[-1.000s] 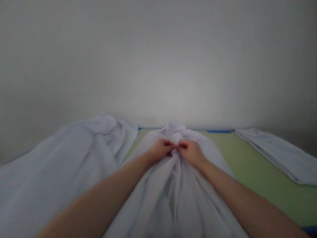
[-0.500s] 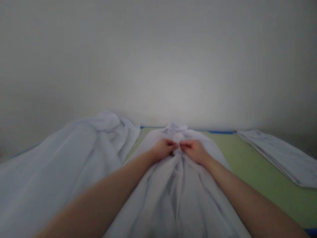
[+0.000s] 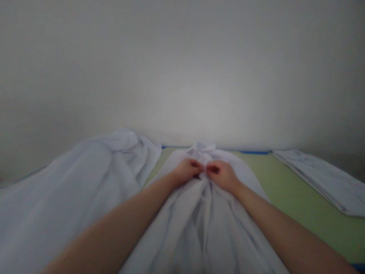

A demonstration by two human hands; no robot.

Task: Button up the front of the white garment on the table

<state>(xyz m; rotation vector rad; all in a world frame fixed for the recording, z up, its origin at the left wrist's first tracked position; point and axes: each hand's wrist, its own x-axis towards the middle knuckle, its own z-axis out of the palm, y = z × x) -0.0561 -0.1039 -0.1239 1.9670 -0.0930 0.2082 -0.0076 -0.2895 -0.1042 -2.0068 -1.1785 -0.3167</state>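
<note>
White garment (image 3: 199, 213) is lying on the green table (image 3: 288, 190), bunched near its far end. Left hand (image 3: 186, 171) and right hand (image 3: 224, 175) are pinching that bunched fabric, fingertips nearly meeting; blur is obscuring what lies between them. Compared with a second ago, both hands are sitting slightly farther away.

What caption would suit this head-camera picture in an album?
Left hand and right hand pinch a white garment on a green table, between a loose white heap and a folded stack.
</note>
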